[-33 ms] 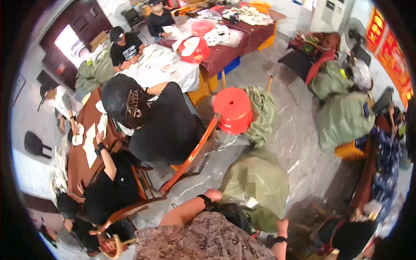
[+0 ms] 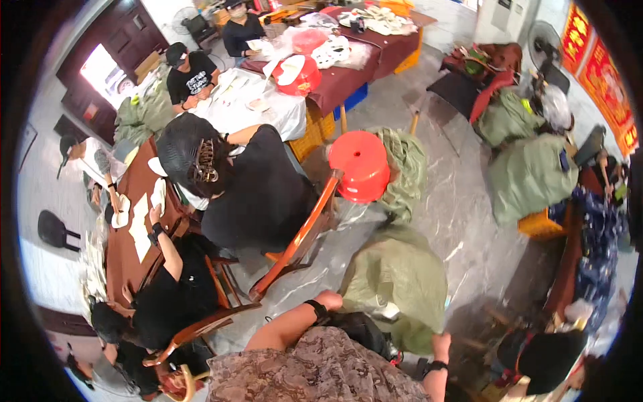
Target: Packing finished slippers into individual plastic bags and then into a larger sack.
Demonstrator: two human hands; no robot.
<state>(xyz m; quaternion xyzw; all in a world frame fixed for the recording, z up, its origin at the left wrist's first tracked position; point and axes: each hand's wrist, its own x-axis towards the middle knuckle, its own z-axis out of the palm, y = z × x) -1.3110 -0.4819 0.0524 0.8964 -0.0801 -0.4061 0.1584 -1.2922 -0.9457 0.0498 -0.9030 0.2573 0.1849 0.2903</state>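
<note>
Grey marble floor (image 2: pixel 462 201) spreads below me, with people seated on wooden chairs (image 2: pixel 301 234) at long tables to my left and a red plastic stool (image 2: pixel 358 164) ahead. From the head view, the big olive-green sack (image 2: pixel 398 281) slumps on the floor just before me; it looks soft, bulky and probably heavy, best gathered by its loose upper folds. My left hand (image 2: pixel 329 299) is curled at its near edge, touching the cloth. My right hand (image 2: pixel 441 345) rests on its lower right side; how far its fingers spread I cannot tell.

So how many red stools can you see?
1: a red stool stands on the floor behind the wooden chair, beside a green sack. Others may be hidden.
</note>
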